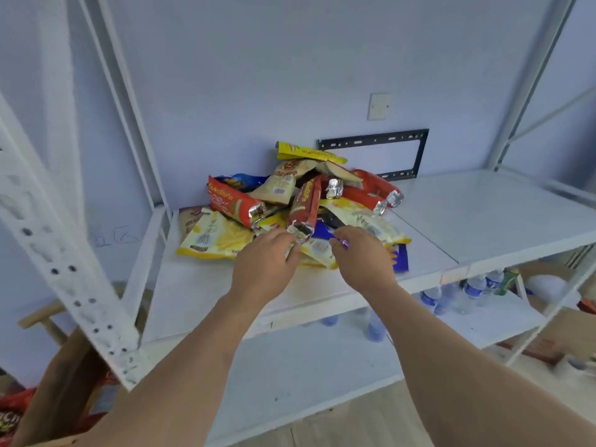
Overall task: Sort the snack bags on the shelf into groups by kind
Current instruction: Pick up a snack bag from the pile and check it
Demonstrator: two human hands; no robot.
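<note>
Left fingers: the left hand (263, 264), at centre frame, curls round the foil end of a red snack bag (304, 208) standing on end at the front of the heap; thumb and fingertips look clamped on its crimped seal.
Right fingers: the right hand (362, 258), just right of it, pinches the edge of a blue bag (400, 258) half buried under the pale yellow fries bags (216, 237).
Heap: every kind lies mixed in one pile at the middle of the white shelf (483, 208); other red bags (233, 203) lie to its upper left and upper right, and a yellow bag (306, 152) sits on top against the wall.
Free room: bare shelf runs off to the right of the frame.
Doing it well: lift the red bag straight up by its seal so neighbours do not slide, and draw the blue one out low and slow.
Risk: bags leaning on the red one will likely topple forward off the shelf edge.
</note>
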